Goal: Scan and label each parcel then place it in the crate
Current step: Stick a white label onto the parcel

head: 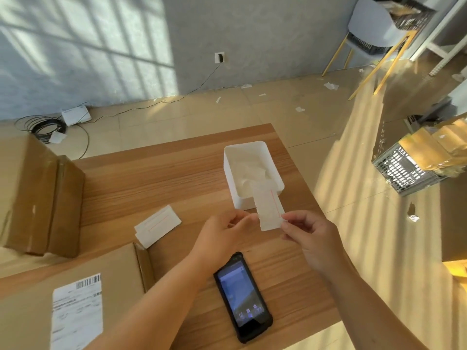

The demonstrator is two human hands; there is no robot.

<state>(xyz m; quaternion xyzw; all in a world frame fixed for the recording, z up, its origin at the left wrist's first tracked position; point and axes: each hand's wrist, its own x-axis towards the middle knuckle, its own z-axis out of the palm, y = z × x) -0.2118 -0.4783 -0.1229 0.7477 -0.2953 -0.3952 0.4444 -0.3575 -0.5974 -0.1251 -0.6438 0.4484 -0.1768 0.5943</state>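
Both hands hold a white paper label [268, 210] with a thin red line above the wooden table [161, 173]. My left hand [225, 229] pinches its left edge and my right hand [307, 233] pinches its right corner. A black handheld scanner [242, 296] lies screen-up below my hands. A flat cardboard parcel [75, 294] with a barcoded shipping label [77, 311] sits at the lower left. A grey plastic crate [404, 170] holding brown parcels stands on the floor to the right.
A white tray [252, 170] with crumpled paper stands just beyond the label. A small stack of white labels [158, 226] lies mid-table. Two brown boxes [32, 195] fill the left side. A chair [374, 29], cables and paper scraps are on the floor.
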